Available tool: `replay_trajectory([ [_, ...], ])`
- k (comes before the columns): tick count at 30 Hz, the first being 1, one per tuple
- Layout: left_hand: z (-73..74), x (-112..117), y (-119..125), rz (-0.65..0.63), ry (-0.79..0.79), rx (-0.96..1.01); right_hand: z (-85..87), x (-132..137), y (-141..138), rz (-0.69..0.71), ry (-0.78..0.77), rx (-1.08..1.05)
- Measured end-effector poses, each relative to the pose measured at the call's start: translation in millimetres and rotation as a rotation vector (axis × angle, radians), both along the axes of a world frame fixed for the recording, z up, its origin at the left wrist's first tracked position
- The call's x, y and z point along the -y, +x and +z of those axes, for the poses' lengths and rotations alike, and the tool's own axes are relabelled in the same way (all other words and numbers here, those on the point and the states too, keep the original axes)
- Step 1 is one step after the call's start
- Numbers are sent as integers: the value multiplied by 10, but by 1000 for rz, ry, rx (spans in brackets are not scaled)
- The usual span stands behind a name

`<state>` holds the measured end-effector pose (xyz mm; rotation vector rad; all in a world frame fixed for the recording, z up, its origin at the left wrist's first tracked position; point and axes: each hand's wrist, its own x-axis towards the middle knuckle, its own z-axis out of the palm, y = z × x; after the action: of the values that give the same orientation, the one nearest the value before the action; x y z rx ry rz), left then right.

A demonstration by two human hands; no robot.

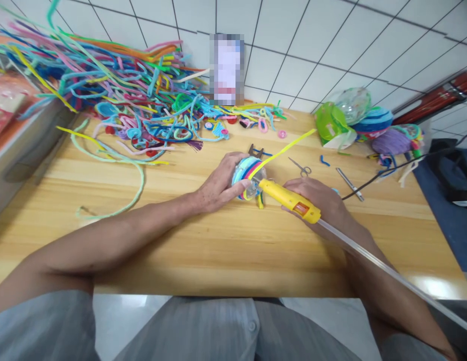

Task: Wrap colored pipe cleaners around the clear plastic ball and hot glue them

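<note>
A single smooth wooden table [203, 260], pale with straight grain, spreads before one wall [293, 55] of glossy white square tiles. Along its far left side lies a large tangled heap [124, 85] of fuzzy, bendable craft stems in many colours, too mixed to count. Two bare hands are over the table, a little apart: the right hand [319, 195] is wrapped around one yellow plastic glue gun [289, 200], with one long, cloudy, round glue stick [379, 265] running out of its back; the left hand [221, 185] is clasped around one rounded, clear ball [244, 171], near the table's middle, banded with soft blue, pink and yellow stems. The gun's tip is at the ball; whether they touch I cannot tell. One straight, fuzzy yellow stem [289, 149] juts from the ball. Beyond lie one slim metal pair of scissors [304, 169] and one round pink bead [282, 134].
</note>
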<state>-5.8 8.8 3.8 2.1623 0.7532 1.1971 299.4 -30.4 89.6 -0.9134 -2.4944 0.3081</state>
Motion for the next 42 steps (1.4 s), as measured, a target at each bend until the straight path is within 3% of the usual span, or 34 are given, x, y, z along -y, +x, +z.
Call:
replay_trajectory([
  [8, -7, -6, 9, -7, 8, 23, 26, 71, -57, 17, 160, 60],
  [19, 7, -1, 10, 2, -3, 5, -1, 103, 44, -108, 17, 13],
  [37, 23, 1, -6, -9, 11, -7, -73, 92, 36, -75, 31, -34],
  [42, 13, -3, -5, -8, 8, -2, -84, 109, -14, -73, -25, -37],
])
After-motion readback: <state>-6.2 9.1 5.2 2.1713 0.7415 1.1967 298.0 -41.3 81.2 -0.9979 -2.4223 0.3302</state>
